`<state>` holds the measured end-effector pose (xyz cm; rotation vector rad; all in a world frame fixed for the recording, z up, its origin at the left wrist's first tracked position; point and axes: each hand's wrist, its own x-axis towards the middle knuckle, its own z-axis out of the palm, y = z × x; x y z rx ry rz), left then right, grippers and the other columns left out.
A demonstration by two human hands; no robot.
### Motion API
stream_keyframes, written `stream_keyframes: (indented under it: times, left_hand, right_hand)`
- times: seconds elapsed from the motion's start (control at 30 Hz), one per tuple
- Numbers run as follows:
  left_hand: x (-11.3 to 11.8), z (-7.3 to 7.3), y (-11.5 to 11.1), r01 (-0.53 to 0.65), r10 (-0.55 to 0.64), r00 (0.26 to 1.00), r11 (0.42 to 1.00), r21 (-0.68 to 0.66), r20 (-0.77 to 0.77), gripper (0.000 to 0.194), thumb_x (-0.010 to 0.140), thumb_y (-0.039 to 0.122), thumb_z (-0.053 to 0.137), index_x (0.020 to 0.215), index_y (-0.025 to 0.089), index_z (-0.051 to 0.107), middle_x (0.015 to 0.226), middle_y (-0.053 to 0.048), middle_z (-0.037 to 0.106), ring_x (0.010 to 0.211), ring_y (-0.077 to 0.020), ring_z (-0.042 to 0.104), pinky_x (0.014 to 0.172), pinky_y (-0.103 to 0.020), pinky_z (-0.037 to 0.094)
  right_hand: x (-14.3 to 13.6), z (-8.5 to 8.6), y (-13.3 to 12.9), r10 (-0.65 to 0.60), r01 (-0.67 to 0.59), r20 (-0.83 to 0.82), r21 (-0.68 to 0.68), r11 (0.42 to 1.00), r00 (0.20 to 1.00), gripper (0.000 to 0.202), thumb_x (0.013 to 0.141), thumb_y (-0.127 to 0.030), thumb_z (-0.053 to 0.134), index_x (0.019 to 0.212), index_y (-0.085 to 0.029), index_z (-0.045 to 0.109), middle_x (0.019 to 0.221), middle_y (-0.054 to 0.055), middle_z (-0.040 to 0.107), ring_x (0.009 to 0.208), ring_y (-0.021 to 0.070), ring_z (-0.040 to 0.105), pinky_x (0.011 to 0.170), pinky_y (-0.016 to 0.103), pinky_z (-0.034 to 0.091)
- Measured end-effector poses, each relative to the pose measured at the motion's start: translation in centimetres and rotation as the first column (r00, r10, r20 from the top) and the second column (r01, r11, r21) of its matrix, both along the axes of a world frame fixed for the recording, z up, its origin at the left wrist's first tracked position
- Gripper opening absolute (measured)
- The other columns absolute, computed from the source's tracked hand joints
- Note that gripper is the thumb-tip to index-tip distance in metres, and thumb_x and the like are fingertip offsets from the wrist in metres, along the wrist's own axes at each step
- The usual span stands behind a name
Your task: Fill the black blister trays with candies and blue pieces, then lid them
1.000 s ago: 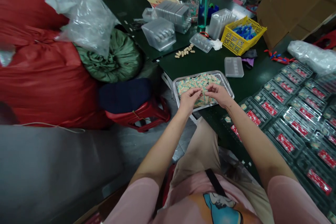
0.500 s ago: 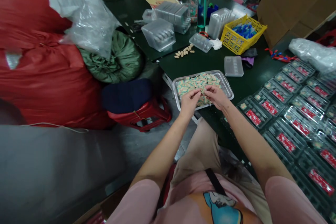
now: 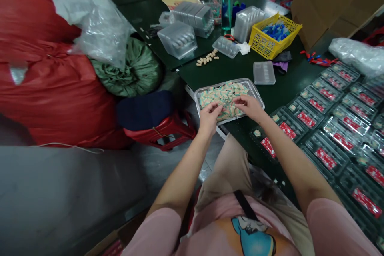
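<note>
A clear shallow tray (image 3: 258,100) holds a heap of small flat pieces (image 3: 223,92), cream-coloured with turquoise. Over the tray's near left part, my left hand (image 3: 210,117) has thumb and fingertips pinched together; whatever lies between them is too small to name. My right hand (image 3: 249,108) hovers over the right half of the heap, palm down, with its thumb and fingers also drawn together. I cannot make out what those fingertips hold. A short gap separates the two hands.
Rows of clear blister packs (image 3: 325,158) with red-and-white inserts cover the table's right side. Beyond the tray are wooden pegs (image 3: 207,59), a clear lid (image 3: 264,73), a yellow basket (image 3: 268,44) and a green bottle (image 3: 227,4). A red stool (image 3: 159,134) stands left.
My hands have moved apart: their fingertips were nearly together over the heap. The left has shifted left, while the right stays over the right half. The whole view has shifted slightly.
</note>
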<state>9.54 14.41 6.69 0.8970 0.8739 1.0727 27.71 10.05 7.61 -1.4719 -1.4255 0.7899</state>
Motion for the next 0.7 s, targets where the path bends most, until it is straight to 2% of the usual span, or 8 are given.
stream_keyframes:
  times: [0.07,0.13,0.27,0.4,0.5,0.7]
  left_hand:
    - [-0.5,-0.1,0.1,0.005,0.002,0.997,0.996,-0.086,0.078,0.028,0.058,0.023,0.085,0.08,0.015,0.069,0.067,0.001,0.067,0.063,-0.0095,0.065,0.055,-0.016,0.043]
    - [-1.0,-0.1,0.1,0.024,-0.001,0.99,0.988,-0.155,0.144,0.028,0.057,0.019,0.085,0.078,0.014,0.067,0.068,0.002,0.066,0.062,-0.0077,0.064,0.054,-0.014,0.043]
    - [-1.8,-0.1,0.0,0.077,-0.004,0.972,0.95,-0.303,0.236,0.028,0.062,0.012,0.083,0.08,0.015,0.062,0.066,0.003,0.065,0.058,-0.0066,0.063,0.052,-0.013,0.046]
    - [-2.3,0.1,-0.2,0.172,-0.042,0.947,0.902,-0.396,0.317,0.019,0.075,0.007,0.072,0.086,0.017,0.06,0.073,-0.001,0.068,0.058,-0.0067,0.063,0.053,-0.013,0.047]
    - [-2.5,0.2,-0.4,0.21,-0.045,0.934,0.872,-0.443,0.355,0.014,0.082,0.004,0.063,0.088,0.017,0.061,0.075,-0.003,0.069,0.06,-0.0071,0.063,0.055,-0.013,0.048]
    - [-2.7,0.5,-0.8,0.237,-0.01,0.915,0.823,-0.515,0.404,0.017,0.089,0.004,0.052,0.089,0.017,0.062,0.078,-0.004,0.067,0.064,-0.0079,0.064,0.056,-0.014,0.05]
  right_hand:
    - [1.2,0.1,-0.3,-0.042,0.047,0.209,-0.02,0.999,0.977,0.012,0.076,-0.016,0.066,0.087,-0.017,0.07,0.083,0.004,0.069,0.076,0.0172,0.062,0.075,0.032,0.047]
    - [1.7,-0.2,-0.5,-0.025,0.048,0.338,-0.058,0.997,0.941,0.012,0.077,-0.013,0.064,0.086,-0.017,0.071,0.082,0.004,0.069,0.075,0.0176,0.061,0.075,0.031,0.047]
    - [0.7,-1.1,-0.8,0.047,-0.018,0.491,-0.064,0.998,0.87,0.018,0.079,-0.011,0.065,0.095,-0.017,0.072,0.092,0.007,0.068,0.082,0.0195,0.061,0.079,0.031,0.046]
    - [-0.9,-1.4,-0.4,0.099,-0.096,0.645,-0.04,0.995,0.758,0.022,0.082,-0.015,0.067,0.104,-0.015,0.071,0.099,0.011,0.065,0.097,0.0247,0.058,0.086,0.034,0.043]
    - [-1.4,-1.4,-0.2,0.094,-0.091,0.687,-0.041,0.995,0.721,0.014,0.086,-0.015,0.062,0.096,-0.016,0.071,0.093,0.01,0.064,0.094,0.0246,0.056,0.083,0.033,0.041]
    - [-1.5,-1.5,-0.7,0.028,-0.022,0.633,-0.017,1.0,0.774,0.011,0.082,-0.01,0.063,0.089,-0.018,0.066,0.09,0.007,0.063,0.089,0.0222,0.055,0.076,0.029,0.04]
